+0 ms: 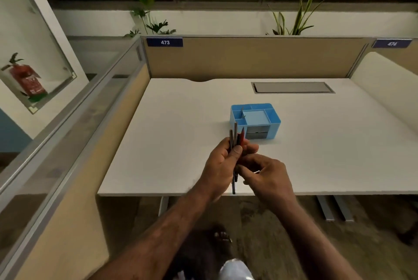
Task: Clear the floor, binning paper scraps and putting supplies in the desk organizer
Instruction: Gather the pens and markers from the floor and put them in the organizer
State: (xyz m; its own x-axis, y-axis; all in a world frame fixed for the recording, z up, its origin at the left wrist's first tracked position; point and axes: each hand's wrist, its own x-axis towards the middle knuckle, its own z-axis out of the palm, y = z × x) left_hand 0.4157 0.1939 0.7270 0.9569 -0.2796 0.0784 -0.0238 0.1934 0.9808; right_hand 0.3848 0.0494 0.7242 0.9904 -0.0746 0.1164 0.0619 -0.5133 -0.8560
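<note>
Fire extinguisher (29, 80): far left, red, behind a glass panel in a white wall recess.
Side partition (67, 135): glass top with a metal rail and a tan lower panel, running along the left edge of the desk.
Number tag 473 (164, 42): blue, on the top left of the tan back panel.
Left plant (148, 14): green leaves rising behind the back panel, above that tag.
Desk (172, 135): white top, its front edge just under both hands.
Left hand (220, 167): held over the front part of the desk, fingers curled round a bunch of pencils, thumb pressed across them.
Pencils (236, 138): several, held nearly upright; the tips stick up above the left thumb and overlap the front left corner of the organizer in this view; the lower ends hang down between the two hands, towards the desk edge.
Right hand (265, 178): just beside the left, fingers curled in toward the lower part of the pencils; I cannot tell whether they actually pinch one.
Desk organizer (270, 121): light blue, standing on the desk beyond the hands, with open compartments along the back and left and a grey drawer in front.
Cable hatch (293, 88): grey lid set flush in the desk, behind the organizer.
Right plant (296, 19): long upright leaves behind the back panel.
Number tag 474 (391, 43): blue, blurred, far right.
Floor (282, 223): dark carpet below the desk; a foot (222, 235) shows between the forearms.
</note>
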